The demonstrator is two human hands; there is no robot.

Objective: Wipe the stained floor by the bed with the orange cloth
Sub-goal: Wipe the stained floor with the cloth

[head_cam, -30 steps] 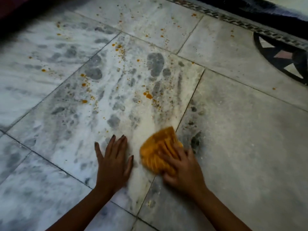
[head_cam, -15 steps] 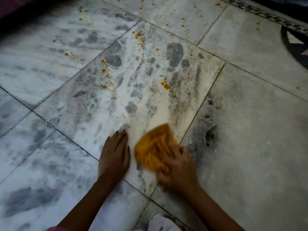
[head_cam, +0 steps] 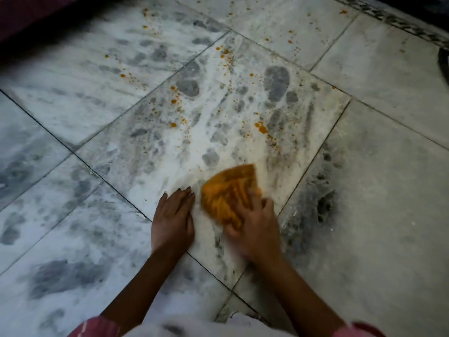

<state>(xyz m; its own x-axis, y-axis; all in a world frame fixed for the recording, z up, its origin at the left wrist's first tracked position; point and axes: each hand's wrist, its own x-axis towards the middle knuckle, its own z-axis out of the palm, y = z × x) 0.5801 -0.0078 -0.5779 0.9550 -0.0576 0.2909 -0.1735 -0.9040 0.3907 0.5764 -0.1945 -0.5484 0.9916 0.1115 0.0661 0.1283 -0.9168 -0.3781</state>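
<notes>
The orange cloth [head_cam: 228, 193] lies bunched on a white marble floor tile [head_cam: 218, 117] with grey veins. My right hand [head_cam: 255, 227] presses down on the cloth's near side and grips it; the hand is blurred. My left hand [head_cam: 173, 217] rests flat on the same tile just left of the cloth, fingers together, holding nothing. Orange stain drops [head_cam: 261, 127] speckle the tile beyond the cloth, with more orange specks [head_cam: 173, 102] further left and towards the back.
A dark pitted patch [head_cam: 324, 207] marks the grey tile to the right of the cloth. A dark maroon edge [head_cam: 29, 18] runs along the top left. A patterned dark border [head_cam: 393, 18] crosses the top right. Pink sleeves and pale clothing [head_cam: 206, 327] show at the bottom.
The view has shifted, so the stained tile sits further right and lower. My right hand has rubbed the cloth over the tile near the joint. My left hand stays planted.
</notes>
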